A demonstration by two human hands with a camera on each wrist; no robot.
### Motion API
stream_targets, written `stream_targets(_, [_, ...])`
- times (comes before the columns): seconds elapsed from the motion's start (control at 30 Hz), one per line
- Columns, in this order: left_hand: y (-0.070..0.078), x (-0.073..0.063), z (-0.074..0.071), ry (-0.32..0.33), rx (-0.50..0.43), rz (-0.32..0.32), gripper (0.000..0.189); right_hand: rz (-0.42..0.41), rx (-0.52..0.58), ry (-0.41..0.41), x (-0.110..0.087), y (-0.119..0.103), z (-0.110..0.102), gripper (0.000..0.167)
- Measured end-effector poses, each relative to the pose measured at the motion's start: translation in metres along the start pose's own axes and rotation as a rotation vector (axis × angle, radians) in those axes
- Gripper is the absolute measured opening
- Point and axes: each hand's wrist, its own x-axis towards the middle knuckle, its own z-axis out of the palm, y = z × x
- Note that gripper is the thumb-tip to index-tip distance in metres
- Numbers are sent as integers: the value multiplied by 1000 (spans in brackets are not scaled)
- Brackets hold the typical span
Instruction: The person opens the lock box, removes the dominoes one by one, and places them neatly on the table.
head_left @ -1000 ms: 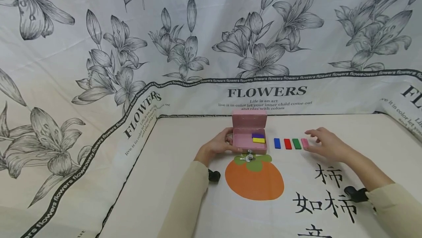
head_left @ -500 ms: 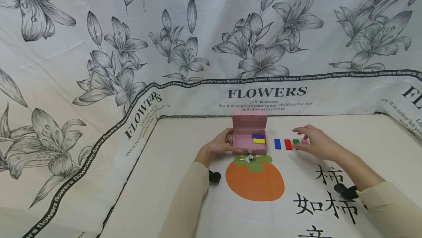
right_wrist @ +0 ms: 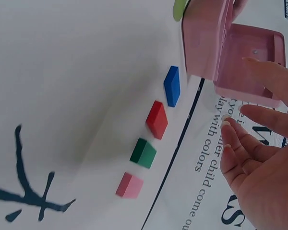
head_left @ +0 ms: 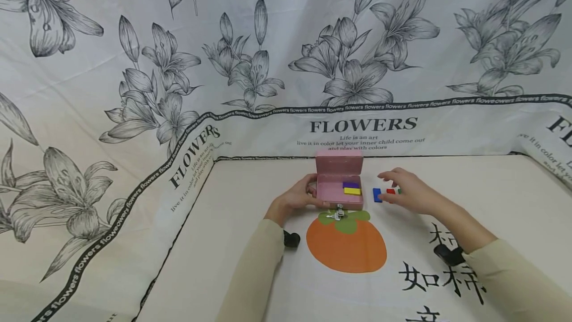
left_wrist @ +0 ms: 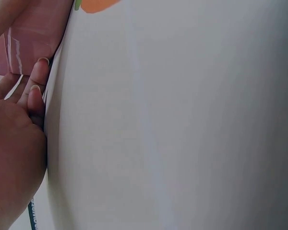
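Observation:
A pink box [head_left: 329, 194] stands with its hinged lid [head_left: 339, 164] raised at the back. My left hand [head_left: 297, 194] grips the box's left side, thumb at the front and fingers along the side wall. Inside it, at the right, lie a purple block [head_left: 350, 184] and a yellow block [head_left: 352, 191]. My right hand [head_left: 413, 193] hovers over the row of blocks right of the box, fingers spread and holding nothing. In the right wrist view the row shows whole: blue block [right_wrist: 172, 86], red block [right_wrist: 157, 120], green block [right_wrist: 143, 153] and pink block [right_wrist: 129, 185].
A small metal latch with keys [head_left: 338, 213] hangs at the box's front. The white tabletop cloth carries a printed orange persimmon [head_left: 346, 247] and black characters [head_left: 417, 277]. Behind the box rises a flower-printed curtain [head_left: 250, 133].
My right hand has moved left along the row, from the pink block to over the red and green ones, close to the blue. My left hand and the box stay put.

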Motion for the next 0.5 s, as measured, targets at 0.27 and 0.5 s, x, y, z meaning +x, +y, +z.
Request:
stream_targets(0.27, [1,-1,1,5,-18,-3,100,-34,13,-7,12,-11,8,54])
stream_targets(0.5, [0,-1,1,8,-6,-6,100,-74,23,-15,23,-19,15,51])
